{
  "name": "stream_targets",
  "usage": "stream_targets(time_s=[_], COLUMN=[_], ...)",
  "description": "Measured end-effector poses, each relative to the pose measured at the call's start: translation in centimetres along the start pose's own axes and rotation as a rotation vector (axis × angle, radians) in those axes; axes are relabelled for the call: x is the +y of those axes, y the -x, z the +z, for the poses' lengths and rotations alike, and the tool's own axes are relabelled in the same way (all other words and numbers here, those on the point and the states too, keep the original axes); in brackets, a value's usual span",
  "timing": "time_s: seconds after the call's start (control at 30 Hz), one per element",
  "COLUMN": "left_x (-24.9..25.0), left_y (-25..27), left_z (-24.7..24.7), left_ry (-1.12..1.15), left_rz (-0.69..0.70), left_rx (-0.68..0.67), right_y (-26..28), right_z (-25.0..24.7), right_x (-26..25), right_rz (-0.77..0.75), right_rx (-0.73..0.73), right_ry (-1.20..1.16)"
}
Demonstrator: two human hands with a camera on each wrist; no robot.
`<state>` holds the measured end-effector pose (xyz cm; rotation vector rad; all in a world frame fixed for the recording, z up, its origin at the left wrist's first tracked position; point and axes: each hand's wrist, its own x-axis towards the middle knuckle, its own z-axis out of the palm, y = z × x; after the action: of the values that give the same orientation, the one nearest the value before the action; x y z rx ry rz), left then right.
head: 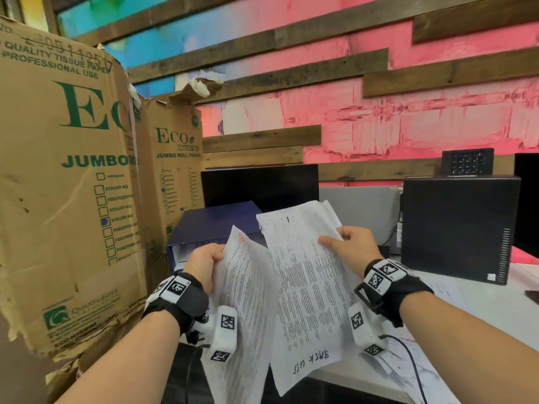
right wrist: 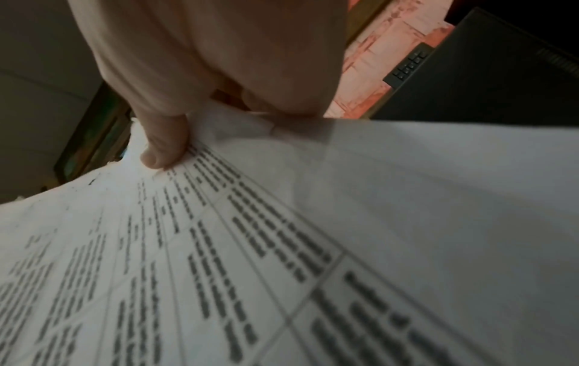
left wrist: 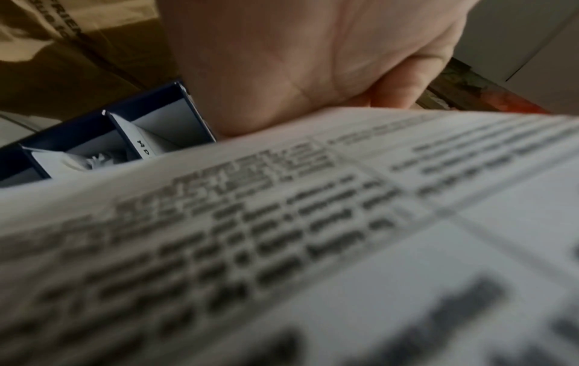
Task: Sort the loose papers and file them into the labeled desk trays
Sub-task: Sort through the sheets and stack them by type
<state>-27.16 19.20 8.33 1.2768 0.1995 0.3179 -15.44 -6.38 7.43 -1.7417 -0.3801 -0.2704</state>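
The left hand (head: 204, 265) pinched one printed sheet (head: 245, 301) by its top edge, and the right hand (head: 350, 249) pinched a second sheet (head: 309, 287), thumb on its face, both held up in the air above the bench (head: 481, 310). The blue tray (head: 215, 225) stood behind them at about 11 o'clock from the left hand, with more papers (head: 414, 371) lying on the bench at 5 o'clock. The sheets hung limp and overlapped, so one could probably buckle against the tray's rim or land in the wrong slot if its heading were misread. Only the left wrist view showed the tray's dividers (left wrist: 125, 133) and a lettered tab; the head view alone showed both sheets whole.
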Motion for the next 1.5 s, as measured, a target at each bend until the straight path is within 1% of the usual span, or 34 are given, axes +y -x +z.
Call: stream_targets(time_s=[0.13,0.2,0.27,0.3,0.37,0.43,0.5,0.53,0.6,0.67,0.73,0.83,0.9,0.97,1.1,1.17,1.27,1.33,1.4,1.43,1.47,1.5], left_x=[0.0,-0.2,-0.6,-0.8,-0.9,-1.1,-1.6,-1.7,-2.1,-2.4,-2.6,-2.9,-3.1,-3.4,-4.0,-4.2,-4.5,-4.8,-5.1,-5.2,-5.3,-5.5], left_y=[0.1,0.3,-0.3,-0.6,-0.9,-1.2,-1.8,-2.1,-2.9,-3.6,-3.9,-4.7,-5.1,-5.3,-4.7,-4.3,-4.1,-4.6,-5.0,-5.1,-5.2,-5.4], left_z=[0.9,1.4,1.4,1.2,0.6,0.0,-0.7,-1.0,-1.5,-2.0,-2.0,-1.8,-1.7,-1.6,-0.9,-0.2,0.4,0.4,0.2,0.1,0.0,-0.1], left_ry=[-0.050,-0.058,-0.057,-0.058,-0.070,-0.117,-0.198,-0.262,-0.360,-0.366,-0.340,-0.325,-0.328,-0.329,-0.294,-0.296,-0.327,-0.380,-0.450,-0.457,-0.452,-0.450], left_rz=[-0.007,-0.008,-0.034,-0.051,-0.055,-0.074,-0.062,-0.048,-0.025,0.002,0.030,0.057,0.068,0.074,0.042,0.062,0.163,0.214,0.236,0.234,0.233,0.241], left_rx=[-0.016,-0.041,-0.015,-0.035,0.022,0.043,0.084,0.104,0.147,0.155,0.150,0.135,0.130,0.126,0.111,0.169,0.286,0.341,0.405,0.431,0.455,0.477], right_y=[0.5,0.8,1.2,1.4,1.6,1.7,1.4,1.3,1.4,1.6,1.9,2.2,2.1,2.3,2.3,2.4,2.6,2.6,2.7,2.8,2.7,2.8], right_z=[0.8,1.2,1.5,1.6,1.6,1.5,1.3,1.3,1.3,1.4,1.4,1.6,1.5,1.2,0.8,0.8,1.0,1.1,1.0,0.9,1.0,1.0], right_x=[0.3,0.5,0.4,0.4,0.3,0.2,0.4,0.5,0.4,0.5,0.7,1.5,2.0,1.8,1.8,1.9,2.3,2.5,2.4,2.0,2.1,2.2], right_rz=[-0.058,-0.118,-0.193,-0.228,-0.268,-0.268,-0.247,-0.221,-0.154,-0.093,-0.058,0.040,0.066,0.064,0.050,0.063,0.097,0.156,0.228,0.245,0.253,0.254], right_rx=[0.010,0.018,0.026,0.035,0.073,0.112,0.112,0.088,-0.008,-0.095,-0.158,-0.244,-0.287,-0.298,-0.281,-0.283,-0.274,-0.273,-0.247,-0.230,-0.234,-0.274], right_ry=[0.181,0.299,0.392,0.419,0.425,0.381,0.339,0.308,0.194,0.097,0.085,0.089,0.085,0.072,0.078,0.077,0.044,-0.029,-0.096,-0.074,-0.047,-0.041])
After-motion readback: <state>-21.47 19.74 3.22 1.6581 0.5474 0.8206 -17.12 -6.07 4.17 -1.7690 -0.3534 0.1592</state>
